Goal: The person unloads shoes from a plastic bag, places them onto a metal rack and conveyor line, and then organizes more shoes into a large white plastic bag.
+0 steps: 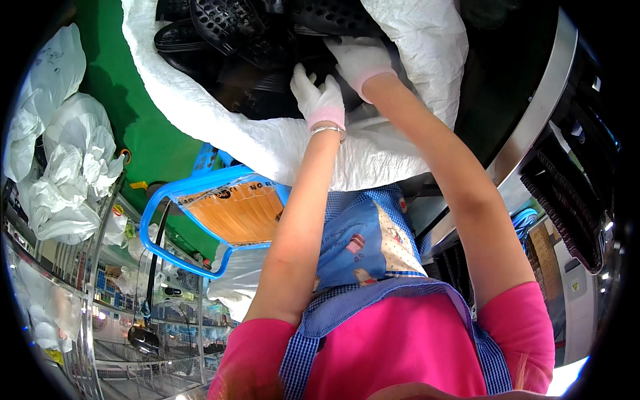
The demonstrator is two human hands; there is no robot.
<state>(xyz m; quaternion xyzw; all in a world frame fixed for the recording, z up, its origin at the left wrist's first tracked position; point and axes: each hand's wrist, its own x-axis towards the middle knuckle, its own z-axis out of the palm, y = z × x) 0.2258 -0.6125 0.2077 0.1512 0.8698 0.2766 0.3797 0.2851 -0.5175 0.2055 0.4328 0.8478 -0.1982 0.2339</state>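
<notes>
A large white woven sack (200, 113) lies open in front of me, filled with several black perforated plastic pieces (227, 27). Both my hands wear white gloves and reach into its mouth. My left hand (320, 99) hovers over the black pieces near the sack's near rim, fingers spread, a thin bracelet on the wrist. My right hand (360, 59) is further in, pressed down on the black pieces; its fingertips are hidden among them, so I cannot tell whether it grips one. I wear a pink shirt and a blue checked apron (360, 240).
A blue plastic stool (167, 227) with orange card on it stands on the green floor (133, 120) to my left. White bags (60, 160) pile over a wire rack (100, 313). A metal-edged counter (533, 127) and stacked black trays (567, 200) are on my right.
</notes>
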